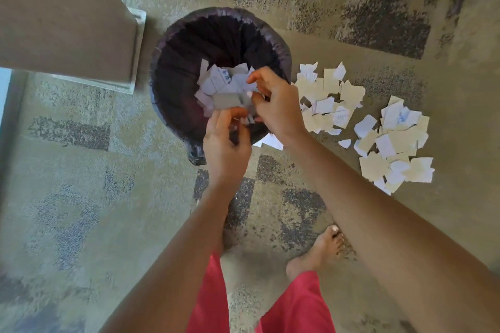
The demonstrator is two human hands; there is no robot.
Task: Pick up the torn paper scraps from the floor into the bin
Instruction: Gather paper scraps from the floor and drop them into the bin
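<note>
My left hand point(226, 140) is curling round torn white paper scraps point(227, 101) over the black-lined round bin point(173, 43). Whether my right hand point(273, 108) is gripping any, I cannot tell. Letting go this near the rim is risking pieces fluttering out onto the scrap pile point(327, 100) lying beyond my right hand.

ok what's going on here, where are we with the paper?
A person stands over the black-lined bin, both hands above its opening. The left hand pinches a few paper scraps; the right hand is curled beside them, grip unclear. A heap already lies in the bin. A near pile, a far pile and a stray piece lie on the carpet.
</note>
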